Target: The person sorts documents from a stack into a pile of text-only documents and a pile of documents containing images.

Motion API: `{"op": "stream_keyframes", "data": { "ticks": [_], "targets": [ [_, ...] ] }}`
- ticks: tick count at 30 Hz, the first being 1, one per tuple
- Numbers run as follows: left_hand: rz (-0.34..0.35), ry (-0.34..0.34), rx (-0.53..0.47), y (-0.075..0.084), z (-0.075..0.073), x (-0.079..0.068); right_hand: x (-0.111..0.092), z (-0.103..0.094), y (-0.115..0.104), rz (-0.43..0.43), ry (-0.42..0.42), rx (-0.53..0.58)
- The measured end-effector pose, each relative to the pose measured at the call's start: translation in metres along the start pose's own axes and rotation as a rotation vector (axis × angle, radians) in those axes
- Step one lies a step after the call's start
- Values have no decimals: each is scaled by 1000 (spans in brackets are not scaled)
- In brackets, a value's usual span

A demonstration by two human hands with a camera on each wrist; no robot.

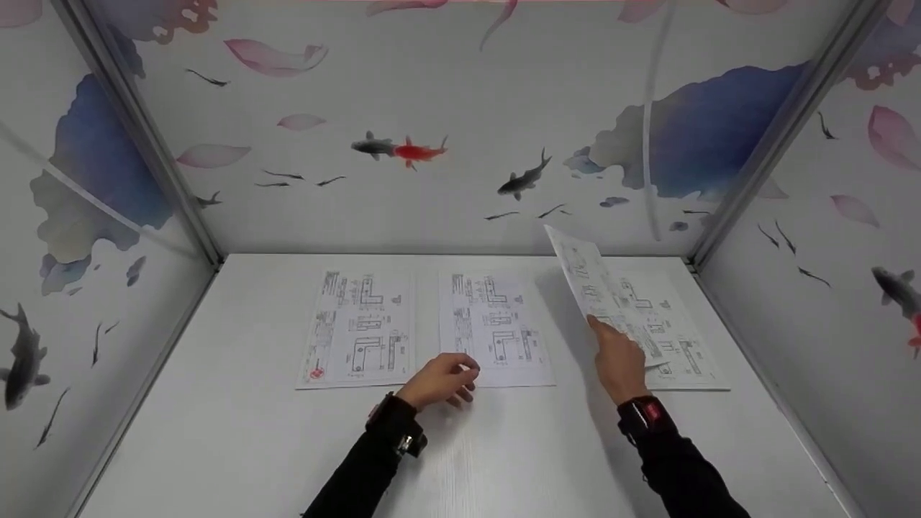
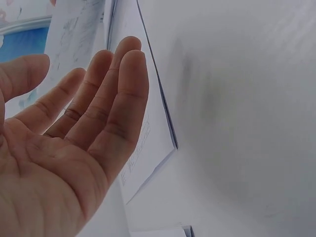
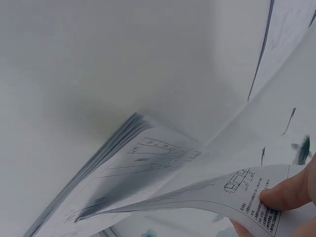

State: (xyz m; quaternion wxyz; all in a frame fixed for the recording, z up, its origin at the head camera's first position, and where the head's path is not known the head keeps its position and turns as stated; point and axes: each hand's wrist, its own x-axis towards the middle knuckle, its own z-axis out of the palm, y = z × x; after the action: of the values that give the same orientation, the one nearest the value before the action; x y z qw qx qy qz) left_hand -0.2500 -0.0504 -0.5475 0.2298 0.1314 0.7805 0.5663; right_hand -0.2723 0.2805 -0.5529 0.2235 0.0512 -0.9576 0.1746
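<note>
My right hand (image 1: 620, 363) pinches one edge of a printed sheet (image 1: 586, 277) with a technical drawing, thumb on its printed side in the right wrist view. That sheet stands raised and tilted over the right-hand paper stack (image 1: 691, 327), bending down toward it. Several layered page edges show in the stack (image 3: 138, 163) in the right wrist view. My left hand (image 1: 440, 380) hovers by the lower left corner of the middle drawing (image 1: 496, 309), palm bare and fingers loosely bent in the left wrist view, holding nothing.
A similar drawing (image 1: 367, 302) with a red mark lies at the left of the white table (image 1: 216, 432). Printed panels with fish and petals enclose the table: a back wall (image 1: 446, 208), a left wall (image 1: 165, 288) and a right wall (image 1: 763, 302).
</note>
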Motion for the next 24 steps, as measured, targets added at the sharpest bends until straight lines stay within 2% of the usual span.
{"op": "stream_keyframes", "data": {
  "ticks": [9, 14, 24],
  "targets": [
    [33, 24, -28, 5, 1, 1, -3, -6, -39, -85, 36, 40],
    [43, 50, -109, 9, 2, 7, -6, -5, -60, -142, 54, 55],
    [75, 149, -259, 23, 7, 16, -16, 1, -107, -289, 86, 44]
  ]
}}
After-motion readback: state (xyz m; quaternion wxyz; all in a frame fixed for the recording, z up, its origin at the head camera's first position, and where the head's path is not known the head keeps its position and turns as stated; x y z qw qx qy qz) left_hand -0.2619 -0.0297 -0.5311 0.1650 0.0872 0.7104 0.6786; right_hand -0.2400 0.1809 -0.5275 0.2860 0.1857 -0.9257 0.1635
